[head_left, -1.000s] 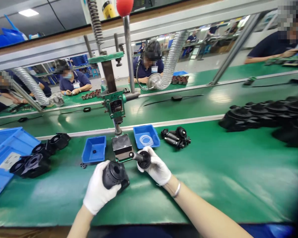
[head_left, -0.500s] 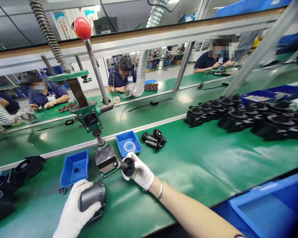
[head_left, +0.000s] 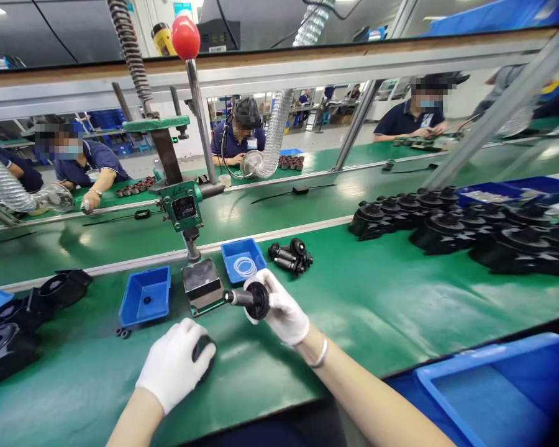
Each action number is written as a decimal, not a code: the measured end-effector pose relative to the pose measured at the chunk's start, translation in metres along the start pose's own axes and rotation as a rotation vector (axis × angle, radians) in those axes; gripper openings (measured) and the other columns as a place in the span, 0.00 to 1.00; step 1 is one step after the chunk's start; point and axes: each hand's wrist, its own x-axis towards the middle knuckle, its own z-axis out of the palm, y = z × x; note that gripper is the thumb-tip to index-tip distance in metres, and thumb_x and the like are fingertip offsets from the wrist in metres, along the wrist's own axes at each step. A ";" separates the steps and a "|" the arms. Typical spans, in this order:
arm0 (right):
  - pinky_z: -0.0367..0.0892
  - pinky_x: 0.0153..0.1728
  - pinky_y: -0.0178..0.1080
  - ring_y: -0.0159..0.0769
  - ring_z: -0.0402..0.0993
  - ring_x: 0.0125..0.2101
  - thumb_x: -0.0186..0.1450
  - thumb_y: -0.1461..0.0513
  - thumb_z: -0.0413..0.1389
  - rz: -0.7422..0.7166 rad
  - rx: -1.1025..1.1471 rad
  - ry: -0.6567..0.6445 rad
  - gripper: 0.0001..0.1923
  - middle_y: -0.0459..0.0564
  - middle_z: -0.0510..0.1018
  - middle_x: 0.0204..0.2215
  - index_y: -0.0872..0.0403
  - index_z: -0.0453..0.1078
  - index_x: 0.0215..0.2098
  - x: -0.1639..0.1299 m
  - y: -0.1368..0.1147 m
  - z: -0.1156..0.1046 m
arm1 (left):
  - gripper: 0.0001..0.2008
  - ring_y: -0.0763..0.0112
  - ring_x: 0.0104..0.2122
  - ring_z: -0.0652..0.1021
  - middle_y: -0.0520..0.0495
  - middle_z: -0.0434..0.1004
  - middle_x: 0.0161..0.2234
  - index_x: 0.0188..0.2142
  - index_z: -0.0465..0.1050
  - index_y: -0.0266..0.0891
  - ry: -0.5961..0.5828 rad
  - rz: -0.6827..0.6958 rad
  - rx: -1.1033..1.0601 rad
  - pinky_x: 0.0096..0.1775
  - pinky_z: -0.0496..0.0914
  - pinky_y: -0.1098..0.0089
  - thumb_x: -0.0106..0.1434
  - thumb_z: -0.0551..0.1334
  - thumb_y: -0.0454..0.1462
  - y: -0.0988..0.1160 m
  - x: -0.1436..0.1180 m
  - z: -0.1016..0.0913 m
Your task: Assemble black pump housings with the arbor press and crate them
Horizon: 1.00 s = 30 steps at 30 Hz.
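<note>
Evidently both gloved hands are busy with parts at a hand press on the green bench. The right hand (head_left: 279,310) is curled shut around a black shaft-and-disc part (head_left: 251,299), gripping the round flange end so that the thin shaft points left and level towards the press block (head_left: 202,285); the shaft tip sits just beside the block's near right corner, which suggests the part is held sideways to line it up with the fixture. That wrist is bent slightly back, with the bare forearm running in from the lower right and a bracelet at the wrist.

The left hand (head_left: 174,365) lies palm down, fingers wrapped over a black cylindrical housing (head_left: 204,354) that rests on the mat in front of the block. Only a dark edge of it shows beyond the glove, so how firmly it is gripped is hard to tell; the hand seems to pin it in place. The left forearm comes up from the bottom edge.

Supplies sit within reach either side of the press: a blue tray with a small black piece (head_left: 145,300) on the left, a blue tray of white rings (head_left: 243,261) on the right, and a cluster of black shaft parts (head_left: 291,256) just beyond. The red-knobbed lever (head_left: 186,37) stands raised.
</note>
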 end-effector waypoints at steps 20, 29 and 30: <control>0.56 0.30 0.34 0.32 0.57 0.28 0.44 0.68 0.51 -0.036 -0.924 -0.020 0.14 0.42 0.63 0.27 0.52 0.57 0.29 -0.031 0.031 0.052 | 0.12 0.53 0.49 0.75 0.41 0.72 0.49 0.47 0.71 0.43 0.528 0.271 -0.734 0.49 0.70 0.53 0.64 0.59 0.39 -0.001 -0.024 0.018; 0.58 0.30 0.35 0.32 0.58 0.28 0.41 0.68 0.48 -0.273 -1.082 -0.106 0.17 0.43 0.61 0.30 0.51 0.53 0.30 -0.029 0.023 0.065 | 0.11 0.54 0.48 0.75 0.41 0.70 0.49 0.47 0.70 0.42 0.650 0.312 -0.737 0.47 0.70 0.52 0.65 0.57 0.36 0.009 -0.021 0.019; 0.57 0.29 0.35 0.31 0.58 0.27 0.41 0.69 0.48 -0.260 -1.107 -0.121 0.17 0.43 0.61 0.30 0.51 0.53 0.30 -0.027 0.020 0.066 | 0.11 0.55 0.47 0.75 0.42 0.70 0.48 0.47 0.71 0.42 0.680 0.309 -0.733 0.47 0.70 0.52 0.65 0.57 0.36 0.011 -0.020 0.019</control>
